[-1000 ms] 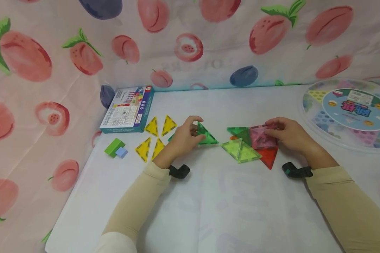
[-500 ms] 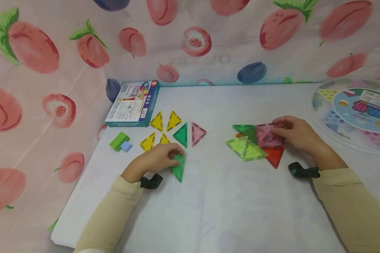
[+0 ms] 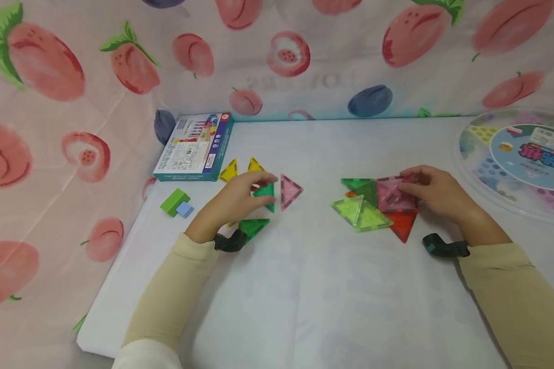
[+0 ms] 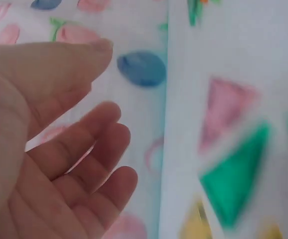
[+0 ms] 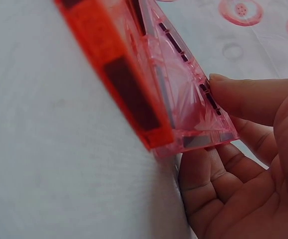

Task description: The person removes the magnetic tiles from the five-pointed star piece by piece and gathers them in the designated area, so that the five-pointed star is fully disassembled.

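Note:
My left hand [image 3: 235,197] hovers above the tiles on the left, its fingers loosely bent and holding nothing in the left wrist view. Under its fingertips lies a green triangle tile [image 3: 269,192], beside a pink triangle tile [image 3: 290,192]. A second green triangle tile [image 3: 255,227] lies near the wrist. Yellow triangle tiles [image 3: 228,170] are partly hidden by the hand. With thumb and fingers, my right hand [image 3: 436,197] pinches the edge of a pink tile [image 5: 181,94]. A red triangle tile [image 3: 403,225], lime triangle tiles [image 3: 371,220] and dark green tiles [image 3: 364,189] adjoin it.
A flat printed box [image 3: 191,148] lies at the back left of the white table [image 3: 323,297]. Green and blue blocks [image 3: 175,202] sit in front of it. A round clear game case [image 3: 480,179] lies at the right. Fruit-printed cloth [image 3: 304,92] hangs behind.
The left hand carried a green triangle tile leftward, laid it near the yellow tiles and let go, then moved up over the other green one. The right hand keeps its pinch on the pink tile.

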Demonstrator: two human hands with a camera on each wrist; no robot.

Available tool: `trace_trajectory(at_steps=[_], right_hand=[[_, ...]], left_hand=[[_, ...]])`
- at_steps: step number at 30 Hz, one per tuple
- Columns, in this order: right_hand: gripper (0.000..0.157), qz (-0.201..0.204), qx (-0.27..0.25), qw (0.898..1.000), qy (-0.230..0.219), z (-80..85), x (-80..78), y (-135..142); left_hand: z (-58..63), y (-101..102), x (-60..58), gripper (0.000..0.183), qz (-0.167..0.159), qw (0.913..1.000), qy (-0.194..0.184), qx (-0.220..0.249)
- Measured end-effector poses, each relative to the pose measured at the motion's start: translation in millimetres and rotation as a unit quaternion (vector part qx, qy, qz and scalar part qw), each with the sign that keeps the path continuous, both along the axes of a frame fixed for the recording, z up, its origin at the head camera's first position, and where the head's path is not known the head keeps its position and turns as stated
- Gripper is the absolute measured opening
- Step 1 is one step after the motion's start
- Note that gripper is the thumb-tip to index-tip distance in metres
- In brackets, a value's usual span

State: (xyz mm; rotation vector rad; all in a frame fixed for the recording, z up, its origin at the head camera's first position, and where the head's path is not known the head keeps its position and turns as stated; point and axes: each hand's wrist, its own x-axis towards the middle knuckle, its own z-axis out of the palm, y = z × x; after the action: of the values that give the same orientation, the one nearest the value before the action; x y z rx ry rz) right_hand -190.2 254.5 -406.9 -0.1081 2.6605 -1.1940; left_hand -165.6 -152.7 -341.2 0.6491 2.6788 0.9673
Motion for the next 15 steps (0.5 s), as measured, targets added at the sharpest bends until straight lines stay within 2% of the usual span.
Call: trace_trajectory(at_steps=[4, 8, 11, 15], right_hand=[[0.055, 0.001, -0.008, 1.0, -0.004, 1.1, -0.5, 0.7], [0.053, 0.0, -0.009, 1.0, -0.002, 1.2, -0.1, 0.0], [0.05, -0.002, -0.012, 1.0, -0.005, 1.9, 0.5, -1.1], [0.05, -0.009, -0.013, 1.0, -0.01, 4.4, 1.4, -0.4]], left_hand=[[2.2, 49.1, -31.1, 0.041, -0.039, 0.9992, 0.001, -0.013], [-10.4, 95.4, -58.4, 0.049, -0.065, 0.996, -0.038, -0.049], [-26.3, 119.8, -70.9, 0.052, -0.078, 0.9925, -0.077, -0.054], [-38.4, 144.0, -76.2, 0.048, -0.092, 0.9901, -0.096, -0.046]])
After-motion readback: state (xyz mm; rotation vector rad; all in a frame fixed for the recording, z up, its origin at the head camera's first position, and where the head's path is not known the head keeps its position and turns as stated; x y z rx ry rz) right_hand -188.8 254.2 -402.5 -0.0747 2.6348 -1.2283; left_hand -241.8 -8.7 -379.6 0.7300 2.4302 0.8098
